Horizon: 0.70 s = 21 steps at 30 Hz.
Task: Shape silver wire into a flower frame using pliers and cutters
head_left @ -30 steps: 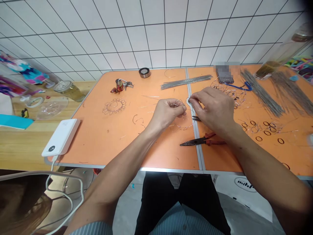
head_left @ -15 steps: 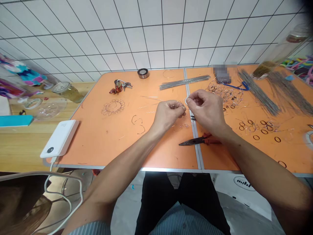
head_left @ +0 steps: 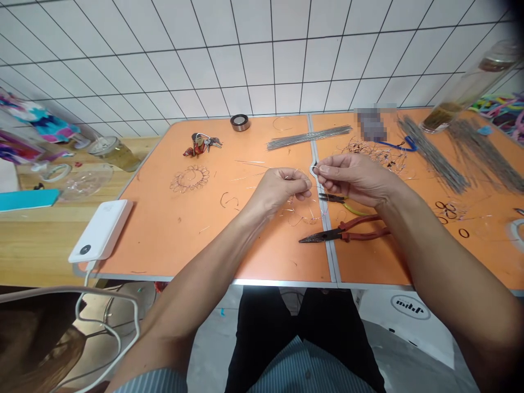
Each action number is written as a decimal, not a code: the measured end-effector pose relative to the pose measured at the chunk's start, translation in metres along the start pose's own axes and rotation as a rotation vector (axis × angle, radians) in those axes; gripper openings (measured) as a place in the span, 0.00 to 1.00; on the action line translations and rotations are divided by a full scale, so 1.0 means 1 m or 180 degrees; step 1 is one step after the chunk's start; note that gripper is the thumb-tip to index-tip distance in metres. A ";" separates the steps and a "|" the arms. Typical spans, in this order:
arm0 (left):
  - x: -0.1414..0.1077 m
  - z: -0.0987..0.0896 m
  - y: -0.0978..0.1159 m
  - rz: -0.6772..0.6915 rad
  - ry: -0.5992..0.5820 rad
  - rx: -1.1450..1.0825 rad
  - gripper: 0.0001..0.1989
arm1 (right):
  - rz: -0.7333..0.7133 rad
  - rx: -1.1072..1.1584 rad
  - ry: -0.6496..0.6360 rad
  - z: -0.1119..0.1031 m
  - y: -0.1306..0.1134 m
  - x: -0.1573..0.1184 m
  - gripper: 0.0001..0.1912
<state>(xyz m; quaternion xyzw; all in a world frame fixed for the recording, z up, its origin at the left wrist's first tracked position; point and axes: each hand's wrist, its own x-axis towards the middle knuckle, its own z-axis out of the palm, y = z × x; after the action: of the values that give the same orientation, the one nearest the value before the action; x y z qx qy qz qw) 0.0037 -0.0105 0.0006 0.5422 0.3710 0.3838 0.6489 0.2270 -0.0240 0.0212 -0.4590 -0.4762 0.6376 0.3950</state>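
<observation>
Pinched in my left hand (head_left: 282,188) is a thin wire, with fine loops of wire (head_left: 309,215) showing just below the fingers. My right hand (head_left: 354,177) sits close by on the right, thumb and fingertips pressed together; whatever is between them is too small to make out. Below my right hand lie red-handled long-nose pliers (head_left: 344,232), jaws pointing left. A second tool with dark jaws and a yellow handle (head_left: 338,199) is partly covered by my right hand. On the left rests a ring of looped wire (head_left: 189,179).
Bundles of straight wire (head_left: 309,137) lie at the back and right. A keyring (head_left: 201,144) and a tape roll (head_left: 239,123) stand at the back left. Small dark rings (head_left: 464,233) are scattered right. A white power bank (head_left: 100,231) sits at the left edge.
My right hand has rolled over and spread lower, its forearm shifting left. More of the pliers' red handles and the yellow-handled tool now show. Wire loops hang more visibly below my left hand.
</observation>
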 end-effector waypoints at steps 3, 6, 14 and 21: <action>-0.001 0.000 0.001 -0.0044 -0.0078 0.0028 0.04 | 0.0160 0.0143 -0.0255 -0.002 0.002 0.002 0.27; -0.002 0.001 0.003 -0.0093 -0.0098 0.0022 0.05 | 0.0183 0.0295 -0.0319 -0.004 0.006 0.004 0.26; -0.002 0.002 0.002 -0.0039 -0.0038 -0.0150 0.05 | -0.0090 0.0392 0.0055 0.007 0.011 0.000 0.27; -0.002 0.000 0.002 -0.0057 -0.0064 -0.0127 0.06 | -0.0054 0.0500 0.0115 0.012 0.017 0.005 0.26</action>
<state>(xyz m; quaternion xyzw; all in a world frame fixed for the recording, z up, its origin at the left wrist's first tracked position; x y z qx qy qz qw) 0.0028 -0.0124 0.0027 0.5297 0.3616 0.3798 0.6667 0.2132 -0.0259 0.0047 -0.4340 -0.4214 0.6613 0.4437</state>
